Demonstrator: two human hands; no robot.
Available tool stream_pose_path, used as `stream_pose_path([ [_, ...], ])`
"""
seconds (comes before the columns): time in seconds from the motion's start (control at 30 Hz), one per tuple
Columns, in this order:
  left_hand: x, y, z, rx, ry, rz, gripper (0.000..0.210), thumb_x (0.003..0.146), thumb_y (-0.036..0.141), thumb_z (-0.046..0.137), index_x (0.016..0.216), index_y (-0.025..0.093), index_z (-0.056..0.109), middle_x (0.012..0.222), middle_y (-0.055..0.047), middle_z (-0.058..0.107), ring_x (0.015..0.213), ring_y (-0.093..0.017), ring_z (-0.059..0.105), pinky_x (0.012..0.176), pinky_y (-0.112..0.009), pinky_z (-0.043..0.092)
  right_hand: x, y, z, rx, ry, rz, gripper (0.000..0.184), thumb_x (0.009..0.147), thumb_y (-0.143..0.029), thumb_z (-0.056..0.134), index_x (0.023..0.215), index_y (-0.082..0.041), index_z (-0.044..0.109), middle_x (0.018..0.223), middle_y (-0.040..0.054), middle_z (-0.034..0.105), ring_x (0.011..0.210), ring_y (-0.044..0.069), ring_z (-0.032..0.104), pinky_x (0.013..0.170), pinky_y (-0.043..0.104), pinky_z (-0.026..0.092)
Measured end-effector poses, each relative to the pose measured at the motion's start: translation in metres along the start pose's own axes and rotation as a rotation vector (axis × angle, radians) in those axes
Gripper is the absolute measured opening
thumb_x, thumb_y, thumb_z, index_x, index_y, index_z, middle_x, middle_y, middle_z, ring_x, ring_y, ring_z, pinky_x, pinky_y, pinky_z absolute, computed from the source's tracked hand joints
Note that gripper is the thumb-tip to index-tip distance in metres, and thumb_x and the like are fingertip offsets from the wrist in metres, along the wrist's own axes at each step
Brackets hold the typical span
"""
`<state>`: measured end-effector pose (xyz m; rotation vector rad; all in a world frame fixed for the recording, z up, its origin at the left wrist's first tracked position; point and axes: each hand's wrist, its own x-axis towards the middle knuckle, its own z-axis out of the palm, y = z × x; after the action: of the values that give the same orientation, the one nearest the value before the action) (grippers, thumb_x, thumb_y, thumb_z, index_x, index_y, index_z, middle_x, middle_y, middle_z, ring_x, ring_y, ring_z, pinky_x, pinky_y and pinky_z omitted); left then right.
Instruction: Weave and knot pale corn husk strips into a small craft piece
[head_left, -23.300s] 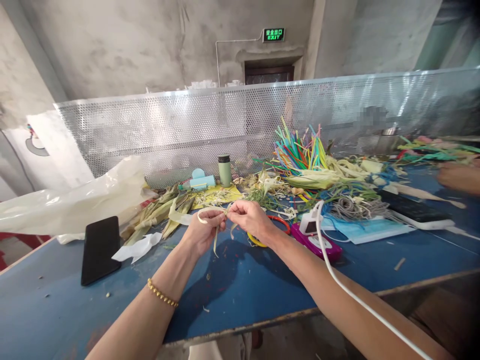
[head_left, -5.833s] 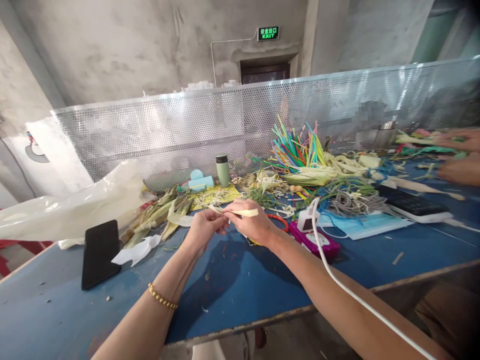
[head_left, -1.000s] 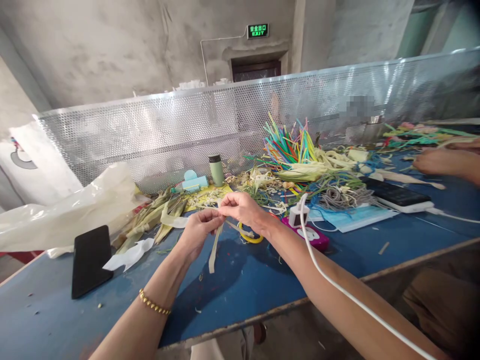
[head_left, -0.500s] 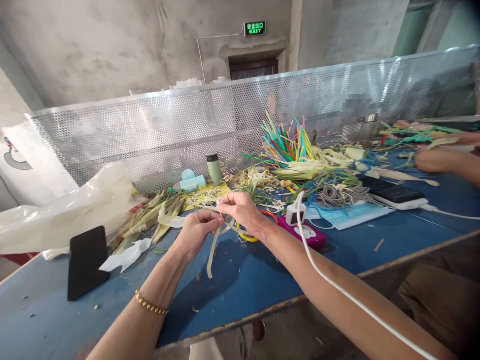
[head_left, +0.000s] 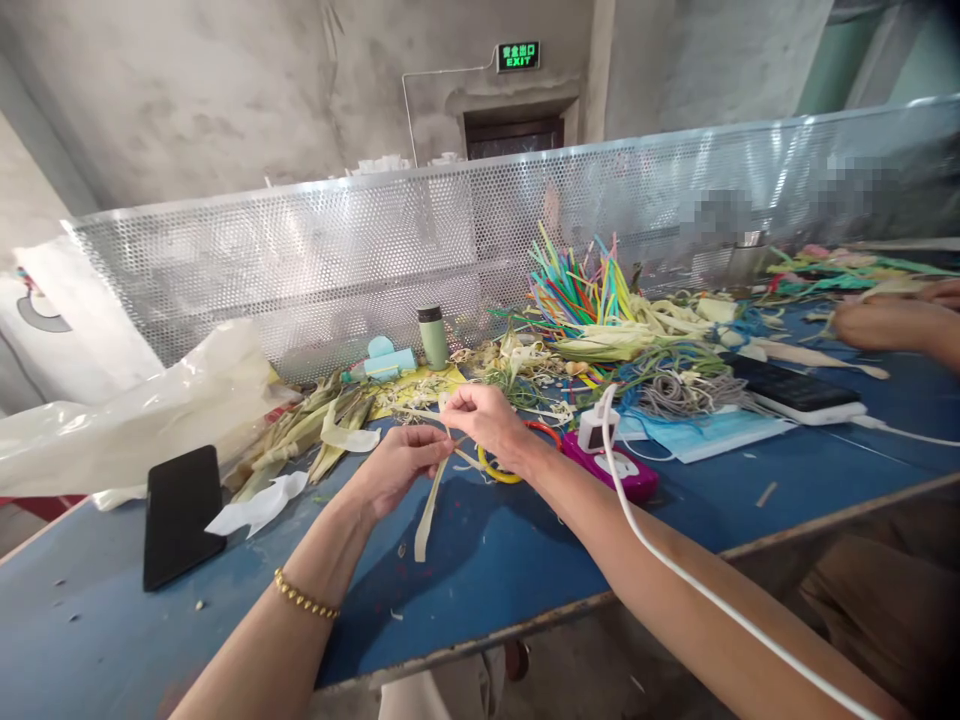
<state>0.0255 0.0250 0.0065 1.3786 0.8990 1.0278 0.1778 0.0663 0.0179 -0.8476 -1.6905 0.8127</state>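
Observation:
My left hand point(head_left: 409, 462) and my right hand point(head_left: 484, 422) meet above the blue table, fingertips pinched close together. Between them runs a pale strip of corn husk point(head_left: 427, 525), its end hanging below the fingers toward the tabletop. Both hands are closed on it. Other thin ends stick out around the fingertips; how they cross or join is hidden by the fingers. Just behind my right wrist lie scissors with yellow and red handles point(head_left: 499, 474), partly covered by the hand.
On the left are a black phone point(head_left: 182, 520), white scrap point(head_left: 259, 503) and dried husks point(head_left: 300, 445). A green bottle point(head_left: 433, 340) stands behind. To the right lie colourful stems point(head_left: 581, 285), a purple power strip point(head_left: 637, 480) with white cable, and a co-worker's hand point(head_left: 885, 318).
The view has shifted slightly, so the scene sits a little further right. My hands stay pinched together; the hanging strip is turned slightly more upright.

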Motion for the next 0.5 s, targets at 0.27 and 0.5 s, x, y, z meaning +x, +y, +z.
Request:
stream_pose_path([
  [0.27,0.008,0.001,-0.014,-0.265,0.214,0.012,0.017,0.062,0.02,0.077,0.069,0.01,0.065,0.056,0.002,0.053,0.047,-0.005,0.043,0.047,-0.019,0.032,0.001,0.001,-0.013,-0.422,0.212,-0.319,0.019,0.084,-0.026,0.054,0.069,-0.015,0.057,0.061,0.0004,0.057,0.057,0.011,0.048,0.058,0.024,0.035],
  [0.5,0.01,0.002,-0.015,-0.395,0.223,0.018,0.011,0.067,0.016,0.072,0.065,0.009,0.064,0.058,0.0,0.056,0.05,-0.007,0.05,0.051,-0.019,0.042,-0.018,-0.002,0.001,-0.655,-0.081,-0.548,0.011,0.083,-0.012,0.055,0.089,-0.019,0.061,0.088,0.0028,0.06,0.074,0.013,0.055,0.066,0.023,0.04],
])
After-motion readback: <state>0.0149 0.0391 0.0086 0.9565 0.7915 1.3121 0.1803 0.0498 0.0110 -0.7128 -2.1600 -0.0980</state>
